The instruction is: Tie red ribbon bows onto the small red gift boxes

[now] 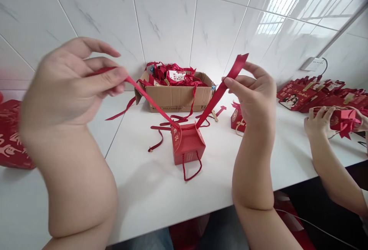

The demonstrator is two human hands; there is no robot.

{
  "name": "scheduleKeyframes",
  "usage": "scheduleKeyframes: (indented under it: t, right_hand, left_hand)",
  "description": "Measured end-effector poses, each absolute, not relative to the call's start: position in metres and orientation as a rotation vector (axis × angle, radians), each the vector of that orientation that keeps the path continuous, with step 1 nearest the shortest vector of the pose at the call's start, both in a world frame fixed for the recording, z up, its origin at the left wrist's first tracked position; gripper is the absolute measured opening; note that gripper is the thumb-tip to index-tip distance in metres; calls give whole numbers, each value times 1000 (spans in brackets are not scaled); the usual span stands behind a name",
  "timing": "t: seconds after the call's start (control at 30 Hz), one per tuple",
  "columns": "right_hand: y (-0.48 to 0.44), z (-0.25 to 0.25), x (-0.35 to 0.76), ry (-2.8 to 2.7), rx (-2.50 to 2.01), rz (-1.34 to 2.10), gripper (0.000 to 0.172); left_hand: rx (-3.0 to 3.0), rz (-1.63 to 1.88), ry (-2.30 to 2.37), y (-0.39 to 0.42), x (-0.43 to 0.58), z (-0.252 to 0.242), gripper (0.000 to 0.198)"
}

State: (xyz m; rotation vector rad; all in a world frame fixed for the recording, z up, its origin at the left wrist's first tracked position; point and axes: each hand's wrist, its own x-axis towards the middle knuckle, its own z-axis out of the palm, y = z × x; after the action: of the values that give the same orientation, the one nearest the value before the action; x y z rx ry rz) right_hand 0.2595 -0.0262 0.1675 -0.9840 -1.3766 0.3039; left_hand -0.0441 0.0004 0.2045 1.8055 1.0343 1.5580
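Head view, and I'm looking down past two bare forearms at a white table (pixel 138 204). Nearest me, the left hand (pixel 71 85) is up, thumb and forefinger clamped on one end of a red ribbon (pixel 151 101), another finger lifted apart above. Across from it the right hand (pixel 255 92) has the other end, thumb and fingertips together on it, the cut tip poking up past them. Down between, the ribbon makes a V into the top of a small red box (pixel 188 146), upright mid-table, a rope handle (pixel 193 178) drooping at its front; how the ribbon passes there I can't tell. A large red bag (pixel 14 137) sits far left. Over right, a co-worker's hands (pixel 319 119) grip another red box (pixel 342 120), near a row of red packages (pixel 324 94). Behind my box, an open carton (pixel 176 97) overflows with red ribbons, just before the tiled wall (pixel 166 16).
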Motion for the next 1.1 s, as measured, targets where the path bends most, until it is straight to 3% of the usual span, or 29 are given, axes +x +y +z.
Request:
scheduleKeyframes:
  t: [0.13,0.37,0.6,0.87,1.1]
  right_hand:
    - [-24,167,240,-1406,-909,384,19]
    - [-22,167,222,-1394,-949,383,32]
    - [-24,170,221,-1287,-863,485,23]
    - [-25,172,221,-1252,-820,459,23]
    - [-24,172,224,-1317,-854,341,30]
  left_hand:
    - [1526,1385,655,-3,-3,202,24]
    - [1558,1439,696,16,35,210,47]
    - [1824,1355,628,12,51,234,57]
    - [2010,1366,655,6,54,236,27]
    - [1997,1357,658,4,54,232,20]
